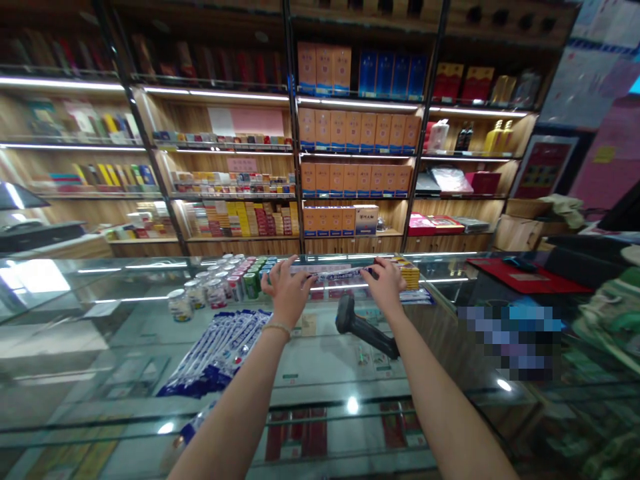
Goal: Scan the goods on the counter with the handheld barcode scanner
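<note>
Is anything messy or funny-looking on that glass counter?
Mostly tidy. The long blue-and-white packets lie fanned out crookedly on the glass counter, not squared up. A black handheld scanner lies on its side nearby. The left hand and right hand hold one long packet level.

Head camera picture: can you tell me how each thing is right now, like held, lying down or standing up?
Long packet: held level at both ends.
Left hand: gripping the packet's left end.
Right hand: gripping its right end.
Barcode scanner: lying on the glass counter, untouched.
Blue-white packets: lying flat, fanned.
Small jars: standing upright.
</note>
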Demonstrator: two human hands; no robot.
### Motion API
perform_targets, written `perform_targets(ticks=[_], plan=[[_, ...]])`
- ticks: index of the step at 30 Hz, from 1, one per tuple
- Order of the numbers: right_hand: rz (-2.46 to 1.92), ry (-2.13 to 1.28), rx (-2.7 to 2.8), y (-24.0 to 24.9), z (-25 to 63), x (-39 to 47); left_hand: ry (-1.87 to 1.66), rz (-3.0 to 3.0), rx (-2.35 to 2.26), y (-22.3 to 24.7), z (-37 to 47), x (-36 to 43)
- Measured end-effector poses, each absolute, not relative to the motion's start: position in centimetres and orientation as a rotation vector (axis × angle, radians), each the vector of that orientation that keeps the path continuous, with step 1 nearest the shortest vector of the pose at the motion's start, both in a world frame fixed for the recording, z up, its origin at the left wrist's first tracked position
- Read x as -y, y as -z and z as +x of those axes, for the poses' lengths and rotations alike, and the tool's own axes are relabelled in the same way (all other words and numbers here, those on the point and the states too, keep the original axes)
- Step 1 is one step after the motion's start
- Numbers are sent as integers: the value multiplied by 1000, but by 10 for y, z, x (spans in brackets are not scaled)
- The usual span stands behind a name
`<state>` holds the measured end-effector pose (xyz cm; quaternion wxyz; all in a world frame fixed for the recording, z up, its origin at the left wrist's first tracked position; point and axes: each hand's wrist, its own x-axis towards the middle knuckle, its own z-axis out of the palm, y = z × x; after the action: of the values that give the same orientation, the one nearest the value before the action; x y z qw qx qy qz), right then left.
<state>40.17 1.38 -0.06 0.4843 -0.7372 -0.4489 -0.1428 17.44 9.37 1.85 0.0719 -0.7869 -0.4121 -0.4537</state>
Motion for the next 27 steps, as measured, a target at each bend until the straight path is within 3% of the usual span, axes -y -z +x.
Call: perform_targets(ticks=[12,27], plan=[[-1725,286,1043,-28,381,-15,1257,-2330,1336,-72,149,-55],[-1729,179,1558,-54,287,-61,1183,-2201,1465,-57,40,-9]])
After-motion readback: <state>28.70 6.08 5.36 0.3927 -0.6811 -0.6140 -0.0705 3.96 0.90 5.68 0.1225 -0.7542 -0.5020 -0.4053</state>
